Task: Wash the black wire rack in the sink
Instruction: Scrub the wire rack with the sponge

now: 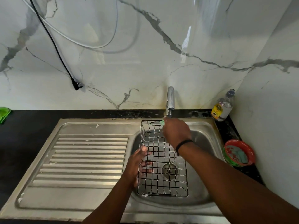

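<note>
The black wire rack (163, 175) lies tilted over the steel sink basin (203, 143), flecked with white suds. My left hand (137, 165) grips its left edge, thumb on top and fingers curled under the wires. My right hand (175, 131) holds a green scrubber (162, 122) against the rack's far end, just under the tap (170, 102). A black band sits on the right wrist. The drain (169, 170) shows through the grid.
A ribbed steel drainboard (84, 159) fills the left. A bottle with a yellow label (222, 107) stands in the back right corner, beside a red-rimmed bowl (239, 152). A green cloth (4, 113) lies far left. A black plug (77, 85) hangs on the marble wall.
</note>
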